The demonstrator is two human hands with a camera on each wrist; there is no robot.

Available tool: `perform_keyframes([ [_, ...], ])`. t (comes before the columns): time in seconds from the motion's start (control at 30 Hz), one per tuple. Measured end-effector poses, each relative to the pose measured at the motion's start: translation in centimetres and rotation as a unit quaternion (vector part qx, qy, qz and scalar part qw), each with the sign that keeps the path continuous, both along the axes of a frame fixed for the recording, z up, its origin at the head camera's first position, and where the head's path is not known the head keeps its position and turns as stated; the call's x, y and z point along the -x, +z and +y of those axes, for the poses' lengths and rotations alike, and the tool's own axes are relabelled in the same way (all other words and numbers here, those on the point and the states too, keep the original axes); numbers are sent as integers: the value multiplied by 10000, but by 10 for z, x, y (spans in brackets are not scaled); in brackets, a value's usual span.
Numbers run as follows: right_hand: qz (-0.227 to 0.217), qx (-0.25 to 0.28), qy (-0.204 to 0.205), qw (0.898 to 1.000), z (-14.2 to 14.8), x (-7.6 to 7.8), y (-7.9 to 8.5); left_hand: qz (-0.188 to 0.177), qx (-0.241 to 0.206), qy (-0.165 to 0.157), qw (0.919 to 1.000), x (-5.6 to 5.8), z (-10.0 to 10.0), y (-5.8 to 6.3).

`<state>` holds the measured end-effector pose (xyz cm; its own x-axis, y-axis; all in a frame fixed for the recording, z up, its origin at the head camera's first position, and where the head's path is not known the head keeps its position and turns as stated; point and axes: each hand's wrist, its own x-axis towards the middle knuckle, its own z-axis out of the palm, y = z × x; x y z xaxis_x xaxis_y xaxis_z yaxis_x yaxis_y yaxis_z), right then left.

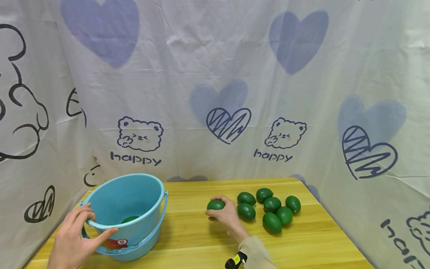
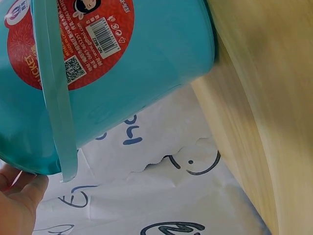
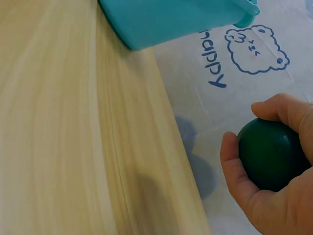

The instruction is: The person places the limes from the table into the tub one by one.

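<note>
A light blue bucket (image 1: 158,209) stands at the left of the table. My left hand (image 1: 75,233) grips its near-left rim, with the fingers over the edge and the thumb along the outer wall. Inside the bucket, part of one green fruit (image 1: 129,219) shows; the rest of the bottom is hidden. My right hand (image 1: 226,215) holds a smooth, dark green, oval fruit (image 3: 269,154) between thumb and fingers, over the middle of the table. Just right of that hand lies a group of several like fruits (image 1: 246,212).
The wooden table (image 1: 188,239) carries everything. A white cloth (image 1: 208,48) with hearts and bears hangs behind it and at both sides. The bucket's handle (image 1: 164,209) hangs down along its outer side.
</note>
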<state>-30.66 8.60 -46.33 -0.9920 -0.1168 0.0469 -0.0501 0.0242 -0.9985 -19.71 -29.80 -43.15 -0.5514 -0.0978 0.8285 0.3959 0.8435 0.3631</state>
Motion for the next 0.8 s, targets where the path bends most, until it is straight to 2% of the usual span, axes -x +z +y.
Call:
perform_keyframes([
  [0.1,-81,96,30,9999,-5,0,2,-146,-22,87,9999,-2,1,0],
  [0.23,-132,189,59,9997,-12,1,4,-154,-9,103,9998,-2,1,1],
  [0.5,-11,138,127,9998,-25,1,13,-217,44,50,9997,-1,1,0],
  [0.8,179,12,284,9994,-46,7,31,-215,69,10,9997,-1,-1,2],
])
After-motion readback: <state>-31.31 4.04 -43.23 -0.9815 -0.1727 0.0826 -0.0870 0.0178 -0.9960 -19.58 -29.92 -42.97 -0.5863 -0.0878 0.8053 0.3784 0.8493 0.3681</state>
